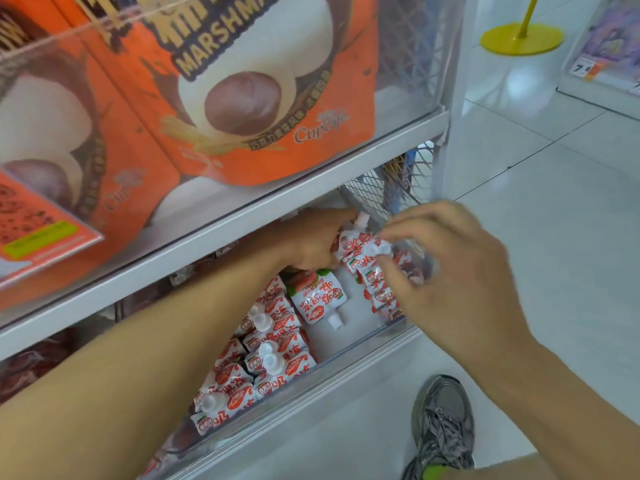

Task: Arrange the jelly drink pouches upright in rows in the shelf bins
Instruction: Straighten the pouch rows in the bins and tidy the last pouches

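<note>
Below, lower bin [349, 355]: pouches [273, 344] are stood in rows.
Left hand [311, 242]: closed round rear pouch [348, 242].
Right hand [446, 268]: fingertips pinched on right-hand row [375, 284].
Loose pouch [317, 297]: laid flat between rows.

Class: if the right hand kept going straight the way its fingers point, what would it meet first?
Probably the red-and-white pouches its fingertips already touch, held from the other side by the left hand; depth is unclear.

The orange bag [242, 98] reads "MARSHMA" and "Cup"; a price tag [588, 68] at top right shows "7".
</note>
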Motion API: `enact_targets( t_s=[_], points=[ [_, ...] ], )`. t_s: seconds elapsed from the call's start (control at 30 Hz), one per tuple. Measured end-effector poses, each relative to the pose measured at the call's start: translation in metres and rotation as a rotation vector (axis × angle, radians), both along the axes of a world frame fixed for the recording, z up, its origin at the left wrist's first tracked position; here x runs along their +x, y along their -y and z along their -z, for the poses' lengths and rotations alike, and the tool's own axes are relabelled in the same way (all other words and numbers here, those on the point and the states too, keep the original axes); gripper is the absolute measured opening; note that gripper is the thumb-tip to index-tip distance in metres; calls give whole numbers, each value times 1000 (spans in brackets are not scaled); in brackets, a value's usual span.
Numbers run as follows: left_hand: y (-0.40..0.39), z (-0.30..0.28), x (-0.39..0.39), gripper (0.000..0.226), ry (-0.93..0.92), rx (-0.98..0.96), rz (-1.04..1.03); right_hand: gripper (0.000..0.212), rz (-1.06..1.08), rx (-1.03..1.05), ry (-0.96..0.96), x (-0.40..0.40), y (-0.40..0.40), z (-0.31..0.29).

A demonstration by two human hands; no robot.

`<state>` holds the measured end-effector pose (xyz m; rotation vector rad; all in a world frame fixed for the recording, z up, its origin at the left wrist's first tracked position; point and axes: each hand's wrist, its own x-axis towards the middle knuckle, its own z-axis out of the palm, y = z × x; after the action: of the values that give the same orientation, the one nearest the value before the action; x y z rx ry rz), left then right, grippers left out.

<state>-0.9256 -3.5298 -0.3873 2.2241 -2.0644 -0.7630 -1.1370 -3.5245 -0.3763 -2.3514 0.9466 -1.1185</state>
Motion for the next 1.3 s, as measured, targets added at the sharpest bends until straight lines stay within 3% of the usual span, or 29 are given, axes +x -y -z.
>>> enact_targets(
  t_s=[0.1, 0.17, 0.27, 0.47, 0.7, 0.9, 1.17, 1.3],
  points=[
    [7, -1, 1, 76, -2, -42, -50, 42, 138, 73, 110, -18, -1, -4],
    [9, 0, 1, 68, -144, -120, -99, 65, 149, 259, 12, -26, 8, 7],
    [3, 9, -2, 53, -288, -162, -113, 79, 122, 416, -85, -27, 19, 18],
    [-14, 23, -8, 65, -489, -86, -99, 72, 72, 466, -126, -21, 25, 21],
    [-17, 9, -31, 92, -390, 64, -115, 66, 79, 458, -145, -14, 27, 20],
    [-19, 11, -17, 108, -467, -22, -160, 69, 36, 514, -177, -19, 34, 13],
    [-22, -8, -2, 33, 13, -120, -27, 67, 0, 546, -196, -21, 39, 9],
    [-23, -22, 15, 51, 191, -245, -118, 70, -4, 541, -208, -21, 40, 6]
  ],
)
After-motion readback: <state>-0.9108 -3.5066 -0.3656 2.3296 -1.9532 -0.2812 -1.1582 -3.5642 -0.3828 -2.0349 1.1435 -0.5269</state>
